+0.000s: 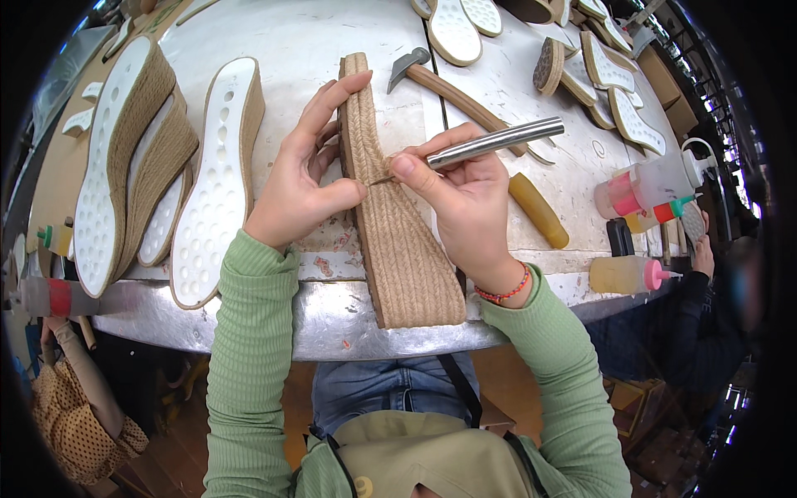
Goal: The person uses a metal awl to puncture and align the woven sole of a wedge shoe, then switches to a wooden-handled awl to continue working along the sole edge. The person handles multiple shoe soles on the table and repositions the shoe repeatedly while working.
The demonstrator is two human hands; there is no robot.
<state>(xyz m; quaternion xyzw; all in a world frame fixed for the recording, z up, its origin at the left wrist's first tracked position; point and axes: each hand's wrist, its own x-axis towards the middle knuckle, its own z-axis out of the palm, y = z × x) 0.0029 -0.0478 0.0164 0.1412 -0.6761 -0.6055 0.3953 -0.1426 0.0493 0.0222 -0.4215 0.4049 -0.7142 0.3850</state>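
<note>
A wedge shoe sole (407, 257) wrapped in braided jute stands on its long edge at the table's front, its ribbed side facing up and its wide heel end toward me. My left hand (314, 158) grips its left side, fingers along the far part and thumb pressed on the jute. In my right hand (465, 191) is an awl (498, 141) with a silver cylindrical handle. Its thin dark tip touches the jute near my left thumb. A hammer (461, 95) with a wooden handle lies just beyond my right hand.
Several white-topped wedge soles (217, 183) stand at the left; more soles (610, 79) lie at the far right. A yellow-brown cylinder (538, 210) and squeeze bottles (624, 275) are at the right. Beyond the metal table edge (332, 319), other people work at both sides.
</note>
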